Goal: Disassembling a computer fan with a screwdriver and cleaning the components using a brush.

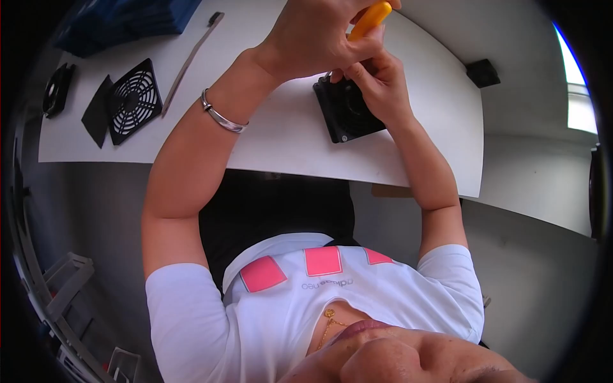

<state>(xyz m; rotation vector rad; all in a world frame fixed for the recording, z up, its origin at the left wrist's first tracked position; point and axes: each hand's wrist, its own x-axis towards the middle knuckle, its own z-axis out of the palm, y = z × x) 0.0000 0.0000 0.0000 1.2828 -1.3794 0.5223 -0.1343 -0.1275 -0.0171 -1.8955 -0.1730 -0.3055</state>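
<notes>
Left hand (325, 41): closed round a yellow handle (370, 21), thumb along its side; some of the fingers run up to the top edge of the view and are partly hidden.
Yellow handle: tilted in the left hand, its upper end leaning to the right; its working end is hard to make out behind the fingers.
Right hand (385, 86): fingers bent and thumb lowered against the black fan (341, 112), gripping it at its right side; the hand covers part of the fan.
Black fan: lying on the bench below both hands, square frame turned slightly, a screw-like metal spot (344, 138) at its near corner.
Bench (281, 137): white, running across in front of the person.
Brush (191, 64): left of the left forearm, long pale handle slanting, dark bristles at the far end.
Grille (134, 101): black, web-patterned, left of the brush.
Dark sheet (96, 115): flat, just beside the grille on its left.
Black frame (58, 90): near the bench's left end.
Blue bundle (128, 25): at the far left, behind the grille.
Black block (483, 73): by the bench's right edge; what it rests on is unclear.
</notes>
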